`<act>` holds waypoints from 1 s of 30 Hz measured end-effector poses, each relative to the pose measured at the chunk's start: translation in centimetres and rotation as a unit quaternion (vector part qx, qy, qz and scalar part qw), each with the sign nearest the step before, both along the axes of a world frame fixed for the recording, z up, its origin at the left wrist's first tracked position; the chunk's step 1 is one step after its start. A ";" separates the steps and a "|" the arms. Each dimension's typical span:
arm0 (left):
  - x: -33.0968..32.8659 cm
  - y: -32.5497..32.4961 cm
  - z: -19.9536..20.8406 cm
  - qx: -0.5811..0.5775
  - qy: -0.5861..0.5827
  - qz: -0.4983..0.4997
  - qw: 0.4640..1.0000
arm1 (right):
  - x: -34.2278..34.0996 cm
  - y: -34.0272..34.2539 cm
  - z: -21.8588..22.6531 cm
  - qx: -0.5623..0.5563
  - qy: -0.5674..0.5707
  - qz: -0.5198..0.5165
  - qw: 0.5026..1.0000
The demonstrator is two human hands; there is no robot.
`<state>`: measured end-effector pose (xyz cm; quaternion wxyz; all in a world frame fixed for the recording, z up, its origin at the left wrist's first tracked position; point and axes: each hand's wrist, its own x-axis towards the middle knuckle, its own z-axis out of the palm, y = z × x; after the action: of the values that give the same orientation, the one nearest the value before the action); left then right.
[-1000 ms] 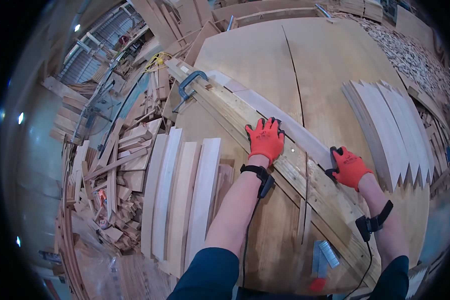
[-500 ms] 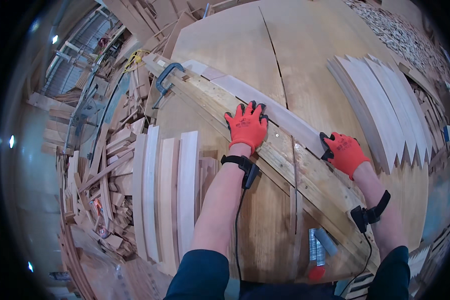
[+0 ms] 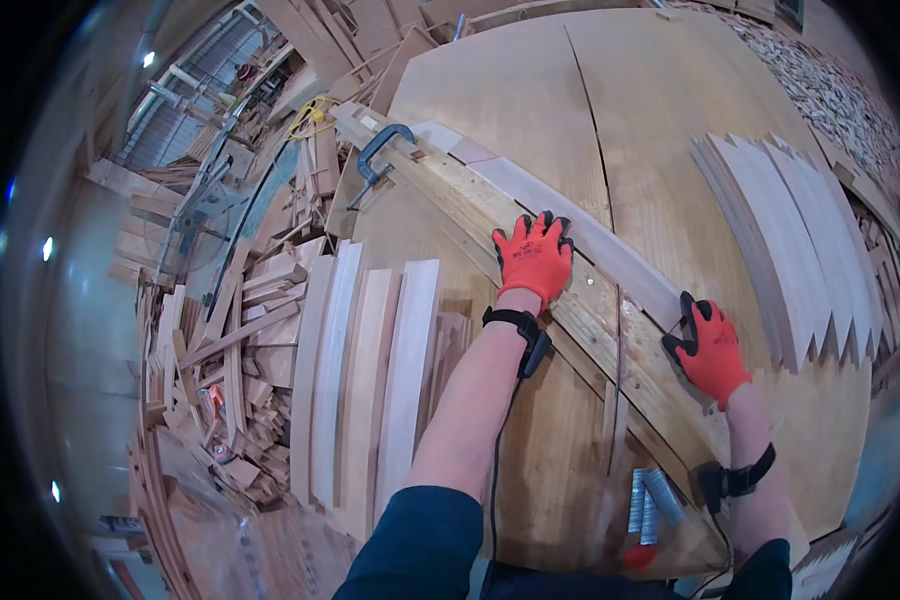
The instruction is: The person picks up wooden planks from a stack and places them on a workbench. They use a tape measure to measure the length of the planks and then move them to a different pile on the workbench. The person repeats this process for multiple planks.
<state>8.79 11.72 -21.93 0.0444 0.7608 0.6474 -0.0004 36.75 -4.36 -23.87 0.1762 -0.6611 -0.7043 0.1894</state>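
A long pale wooden strip (image 3: 620,254) lies along the far side of a thick wooden beam (image 3: 460,192) that runs diagonally across the table. My left hand (image 3: 535,262), in a red glove with black fingertips, presses flat on the beam, fingers spread, their tips at the strip's near edge. At the strip's near right end is my right hand (image 3: 714,352), gloved the same way. Its thumb and forefinger sit on either side of that end and grip it; the contact itself is partly hidden. A blue-grey C-clamp (image 3: 374,152) is fixed across the beam's far end.
Curved, pale boards (image 3: 785,250) with pointed ends are stacked on the right of the plywood tabletop (image 3: 490,85). More boards (image 3: 410,370) stand side by side at left, before a heap of offcuts (image 3: 255,375). Metal staple strips (image 3: 642,505) lie near me, beside a red object (image 3: 640,556).
The whole view has shifted, so everything sits further right and lower. My right hand has turned, its thumb and forefinger now astride the strip's end. My left hand stays on the beam.
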 end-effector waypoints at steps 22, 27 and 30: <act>-3.7 0.9 -4.9 0.073 -0.042 -0.059 0.995 | -10.3 -3.8 -7.2 0.083 -0.056 -0.197 0.975; -4.8 1.1 -6.6 0.087 -0.054 -0.084 0.991 | -12.3 -4.3 -9.2 0.092 -0.056 -0.223 0.969; -4.9 0.8 -7.1 0.097 -0.055 -0.098 0.989 | -12.8 -4.5 -10.2 0.097 -0.051 -0.228 0.968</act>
<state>3.91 12.53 -29.06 0.0055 0.8202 0.5631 0.1003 23.98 -8.86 -34.05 0.2415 -0.7928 -0.5581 0.0413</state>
